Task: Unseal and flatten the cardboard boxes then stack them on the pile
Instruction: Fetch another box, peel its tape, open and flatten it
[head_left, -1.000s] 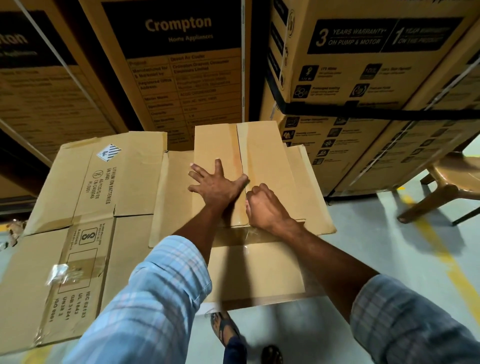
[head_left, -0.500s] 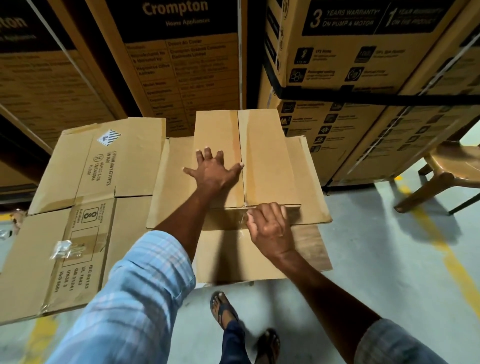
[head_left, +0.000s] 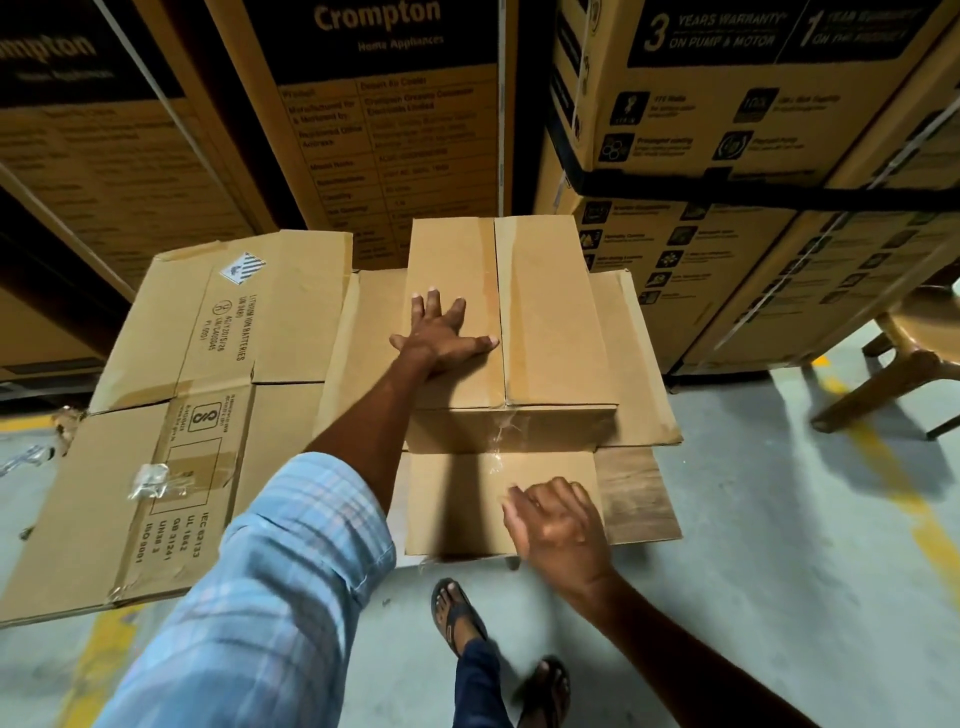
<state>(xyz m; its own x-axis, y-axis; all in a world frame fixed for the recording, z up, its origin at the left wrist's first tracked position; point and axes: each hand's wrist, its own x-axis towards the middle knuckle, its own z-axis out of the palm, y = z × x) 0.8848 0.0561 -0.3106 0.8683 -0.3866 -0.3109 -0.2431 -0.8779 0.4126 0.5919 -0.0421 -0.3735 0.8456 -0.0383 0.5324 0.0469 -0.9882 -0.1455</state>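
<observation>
1. Cardboard box (head_left: 550, 332), still assembled and sealed, sits on top of a pile of flattened cardboard (head_left: 639, 364) at the middle of the view.
2. Tape (head_left: 501, 306) runs along the box's top seam, with a torn, crinkled bit of it hanging at the near front edge.
3. The left hand (head_left: 441, 338) lies flat on the left half of the box top, fingers spread wide and palm down, thumb pointing toward the seam; its grip is open and holds nothing.
4. The right hand (head_left: 558, 525) is nearer the person, below and in front of the box, over a flat cardboard panel (head_left: 452, 504) that juts out from under it. Its fingers are loosely curled and blurred; I cannot tell whether the grip holds anything.
5. The box therefore lies directly under the left hand and beyond the right hand, apart from it.
6. A large flattened carton (head_left: 171, 415) printed with a lithium battery warning lies to the left, its edge beside the pile.
7. The left sleeve (head_left: 270, 597) is light blue plaid.
8. Two sandalled feet (head_left: 457, 613) stand on the grey floor (head_left: 779, 597) just in front of the pile.
9. Tall printed appliance cartons (head_left: 400, 119) stand behind, and a brown plastic chair (head_left: 914, 353) is at the right edge.
</observation>
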